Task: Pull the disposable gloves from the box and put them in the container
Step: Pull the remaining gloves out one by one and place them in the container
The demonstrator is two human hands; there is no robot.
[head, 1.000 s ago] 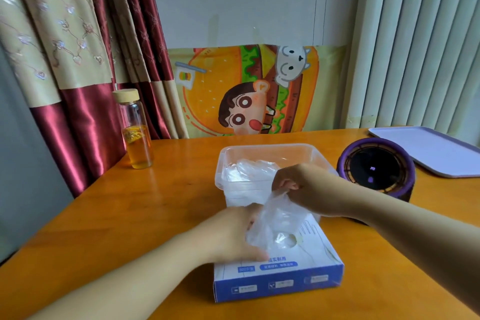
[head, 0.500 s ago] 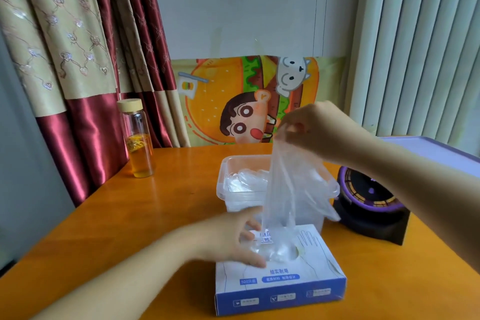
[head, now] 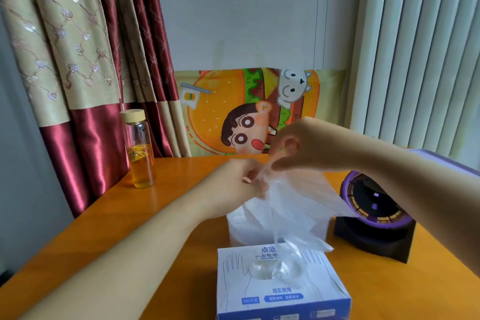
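Head view looks down on an orange wooden surface (head: 78, 241). Nearest to the camera stands the white and blue glove box (head: 283, 291). Through the oval opening in its top one sees a bunch of clear gloves (head: 272, 270) inside. Directly behind the box stands the translucent container (head: 237, 228).

One glove (head: 293, 205) of thin clear film hangs in the air above the container and the box. The right hand (head: 306, 148) pinches the top of this glove between the thumb and curled fingers. The left hand (head: 233, 184) is just beside it, a little lower, and its curled fingers grip the left edge of the same glove.

At the left stands a glass bottle (head: 139, 153) with a pale lid, about half filled with amber liquid and some orange pieces. At the right is a round purple device (head: 374, 205) on a dark base.

The hanging glove covers most of the container, so what lies in it cannot be made out. Whether the lower end of the glove touches the film in the opening I cannot tell. The bottom edge of the picture cuts off the front of the box. Of a pale purple tray (head: 446, 161) only a corner shows behind the right forearm.
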